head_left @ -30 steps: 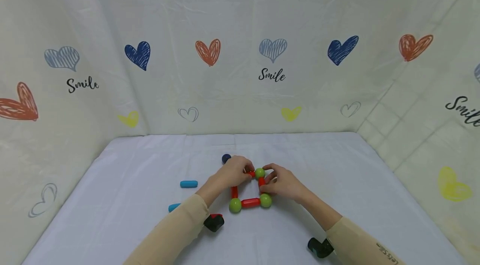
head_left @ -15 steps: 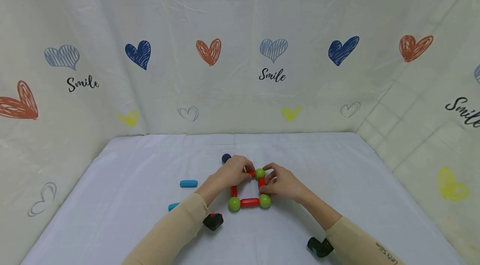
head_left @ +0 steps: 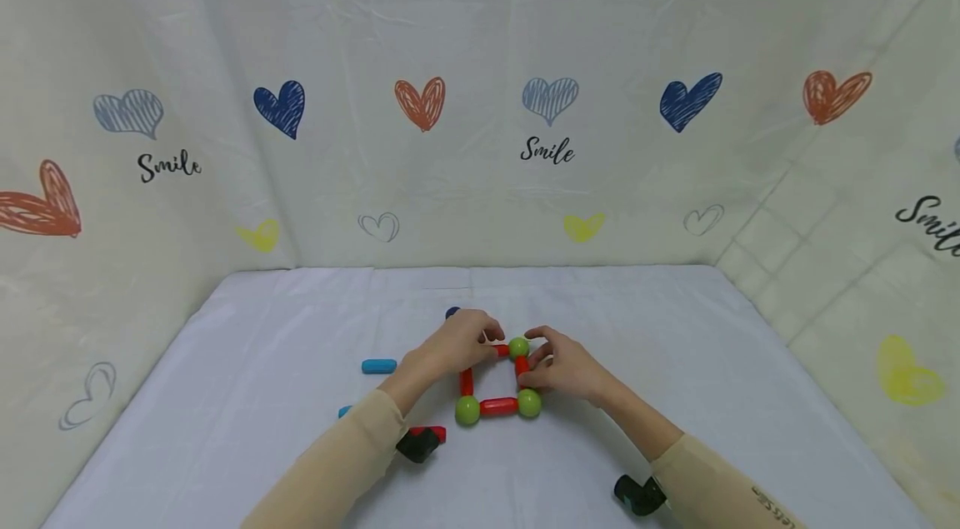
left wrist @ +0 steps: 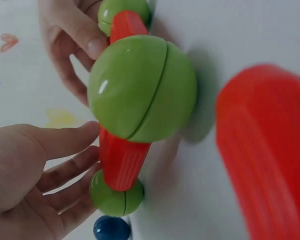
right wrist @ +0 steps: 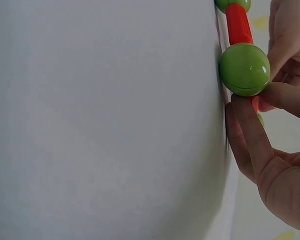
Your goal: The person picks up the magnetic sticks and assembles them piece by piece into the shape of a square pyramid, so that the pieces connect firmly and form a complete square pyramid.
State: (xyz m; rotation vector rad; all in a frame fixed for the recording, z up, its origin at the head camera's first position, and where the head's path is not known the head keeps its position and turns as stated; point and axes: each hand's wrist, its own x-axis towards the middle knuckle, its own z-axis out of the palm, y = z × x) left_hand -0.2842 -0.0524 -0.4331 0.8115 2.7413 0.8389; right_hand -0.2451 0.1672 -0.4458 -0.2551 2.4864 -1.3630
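Observation:
Red rods (head_left: 498,406) joined by green balls (head_left: 529,403) form a four-sided frame lying on the white cloth. Over its far left corner is my left hand (head_left: 457,341), hiding that corner in the head view. The left wrist view has the left thumb and loosely spread fingers beside a red rod (left wrist: 122,160) and a smaller green ball (left wrist: 116,195); whether they touch it is unclear. My right hand (head_left: 562,362) pinches the right-side red rod (head_left: 522,371) just below the far right green ball (right wrist: 245,70), thumb and fingertips around it.
Behind the left hand sits a dark blue ball (head_left: 452,312). A light blue rod (head_left: 379,366) lies to the left, another (head_left: 343,411) half covered by the left sleeve. A loose red rod (head_left: 435,434) rests near the left wrist's black camera (head_left: 417,446).
My left fingers have loosened from the far red rod and shifted slightly left. The right hand keeps its pinch with almost no movement.

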